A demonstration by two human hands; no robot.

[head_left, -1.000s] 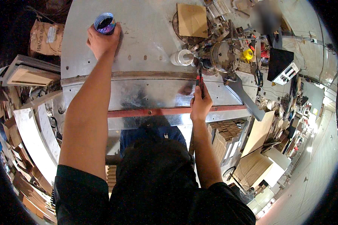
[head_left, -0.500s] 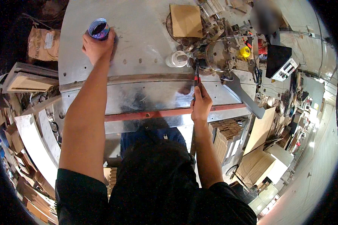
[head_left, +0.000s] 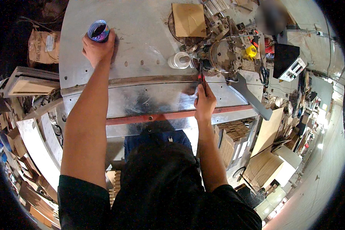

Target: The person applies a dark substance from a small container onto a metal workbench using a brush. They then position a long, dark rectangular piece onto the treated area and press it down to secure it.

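Gripping a small blue can (head_left: 98, 30) at the far left of the metal bench (head_left: 142, 42), the left hand (head_left: 98, 48) is staying put since a second ago. Right hand (head_left: 205, 103), fingers closed on a red-handled tool (head_left: 201, 78), is still probing the machine head (head_left: 222, 57) beside a white tape roll (head_left: 179, 60).

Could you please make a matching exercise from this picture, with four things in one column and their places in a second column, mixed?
Things:
1. blue can
2. white tape roll
3. cardboard square
4. red-handled tool

Places:
A. lying flat at the far side of the metal table
B. in the right hand
C. in the left hand
D. standing on the table just left of the machine

Pairs: 1-C, 2-D, 3-A, 4-B
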